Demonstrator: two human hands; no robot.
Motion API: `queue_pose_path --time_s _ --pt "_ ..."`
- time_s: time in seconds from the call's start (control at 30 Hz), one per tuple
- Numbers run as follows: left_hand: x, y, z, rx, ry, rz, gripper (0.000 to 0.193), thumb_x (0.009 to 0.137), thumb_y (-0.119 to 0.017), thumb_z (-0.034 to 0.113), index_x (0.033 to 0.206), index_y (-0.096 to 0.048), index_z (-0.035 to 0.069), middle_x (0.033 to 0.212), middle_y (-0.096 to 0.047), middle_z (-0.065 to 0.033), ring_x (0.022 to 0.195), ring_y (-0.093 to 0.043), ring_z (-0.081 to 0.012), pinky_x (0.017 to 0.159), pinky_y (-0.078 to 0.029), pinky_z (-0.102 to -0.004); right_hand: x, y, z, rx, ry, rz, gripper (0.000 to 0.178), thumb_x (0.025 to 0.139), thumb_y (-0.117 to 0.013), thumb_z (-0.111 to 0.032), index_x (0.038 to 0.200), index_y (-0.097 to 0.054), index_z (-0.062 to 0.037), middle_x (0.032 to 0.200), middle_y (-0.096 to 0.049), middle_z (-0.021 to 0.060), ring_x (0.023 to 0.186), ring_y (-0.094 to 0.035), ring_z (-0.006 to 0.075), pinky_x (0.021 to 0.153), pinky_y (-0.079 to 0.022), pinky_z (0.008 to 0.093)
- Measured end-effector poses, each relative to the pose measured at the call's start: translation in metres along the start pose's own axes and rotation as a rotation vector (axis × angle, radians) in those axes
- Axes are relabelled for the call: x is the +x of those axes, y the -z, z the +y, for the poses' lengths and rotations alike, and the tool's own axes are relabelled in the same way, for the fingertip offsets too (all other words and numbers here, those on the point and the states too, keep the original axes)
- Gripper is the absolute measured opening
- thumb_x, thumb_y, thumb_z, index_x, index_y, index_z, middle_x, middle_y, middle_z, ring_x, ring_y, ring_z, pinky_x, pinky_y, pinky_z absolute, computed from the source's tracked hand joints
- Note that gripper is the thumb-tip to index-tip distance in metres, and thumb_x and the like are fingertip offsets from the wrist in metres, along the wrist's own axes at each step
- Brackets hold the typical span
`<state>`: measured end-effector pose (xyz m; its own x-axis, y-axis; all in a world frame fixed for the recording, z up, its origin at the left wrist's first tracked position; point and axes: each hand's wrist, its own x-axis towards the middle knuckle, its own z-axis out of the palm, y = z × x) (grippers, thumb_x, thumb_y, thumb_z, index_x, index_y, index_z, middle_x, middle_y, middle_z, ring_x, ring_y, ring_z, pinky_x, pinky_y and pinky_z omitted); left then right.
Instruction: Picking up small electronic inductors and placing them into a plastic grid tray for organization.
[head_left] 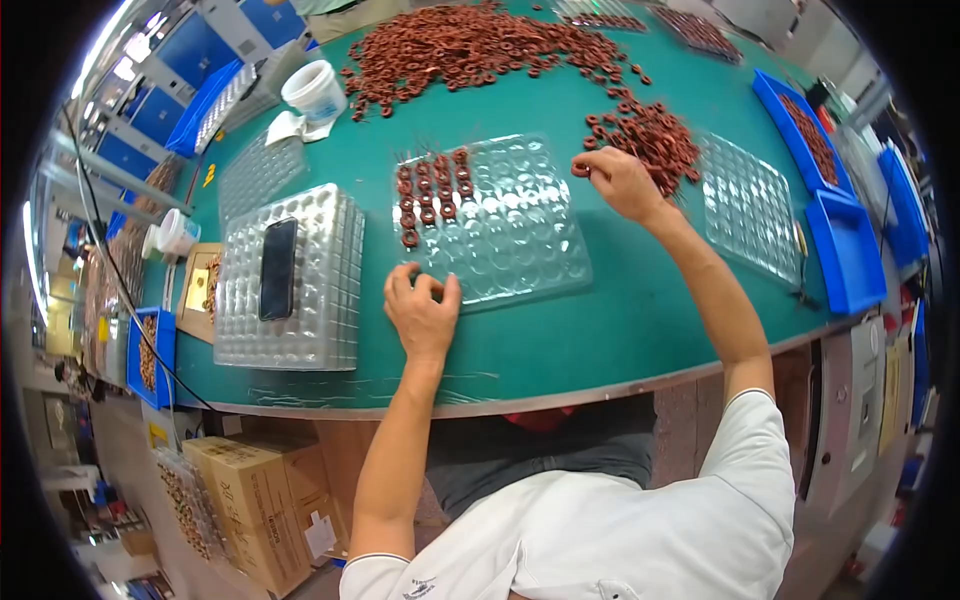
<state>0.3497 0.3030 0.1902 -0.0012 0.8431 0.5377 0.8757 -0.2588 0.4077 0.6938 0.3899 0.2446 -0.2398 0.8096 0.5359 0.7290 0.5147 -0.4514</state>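
My right hand (pixel 625 185) pinches a red-brown ring-shaped coil (pixel 580 170) between thumb and fingertips, just left of a small heap of the same coils (pixel 650 140). In front of me lies a clear plastic blister tray (pixel 530 240) with round pockets. Several coils (pixel 427 195) stand in columns in its left part, thin wire ends sticking up at the back. My left hand (pixel 422 312) rests at the tray's near left corner. Its fingers are bent and apart, and nothing shows in them.
A large coil pile (pixel 470 45) covers the back of the green table. On the left, a stack of clear trays (pixel 335 290) carries a black phone (pixel 279 268); a white bucket (pixel 315 92) stands behind. Rightward are another tray (pixel 750 205) and a blue bin (pixel 845 250).
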Motion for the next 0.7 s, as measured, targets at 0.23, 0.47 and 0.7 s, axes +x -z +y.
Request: queue_pose_path --time_s 0.23,0.47,0.7 --pt "-0.022 0.007 0.013 0.021 -0.006 -0.016 0.028 0.079 -0.072 0.029 0.066 -0.062 0.006 0.117 -0.056 -0.0108 0.117 -0.048 -0.0319 0.091 -0.041 -0.0486 -0.113 0.004 -0.011 -0.115 -0.021 -0.021 0.032 0.080 -0.060 -0.003 0.112 -0.065 -0.0070 0.114 -0.061 0.0137 0.110 -0.056 0.0331 0.093 -0.047 0.0402" --pt "-0.024 -0.002 0.043 0.036 -0.055 0.009 0.029 0.080 -0.072 0.030 0.066 -0.062 0.006 0.116 -0.058 -0.0125 0.115 -0.049 -0.0333 0.093 -0.041 -0.0468 -0.131 0.047 -0.011 -0.043 0.007 -0.044 0.065 0.066 -0.053 0.002 0.130 -0.054 -0.0065 0.137 -0.046 0.0196 0.123 -0.048 0.0376 0.101 -0.042 0.0428" --pt "-0.009 0.014 0.072 0.062 -0.149 0.091 0.031 0.081 -0.072 0.029 0.066 -0.061 0.004 0.106 -0.061 -0.0179 0.106 -0.054 -0.0351 0.093 -0.041 -0.0445 -0.124 0.071 -0.012 -0.146 0.027 0.210 0.027 0.082 -0.067 -0.017 0.108 -0.065 -0.0092 0.105 -0.065 0.0067 0.104 -0.056 0.0278 0.086 -0.044 0.0415"
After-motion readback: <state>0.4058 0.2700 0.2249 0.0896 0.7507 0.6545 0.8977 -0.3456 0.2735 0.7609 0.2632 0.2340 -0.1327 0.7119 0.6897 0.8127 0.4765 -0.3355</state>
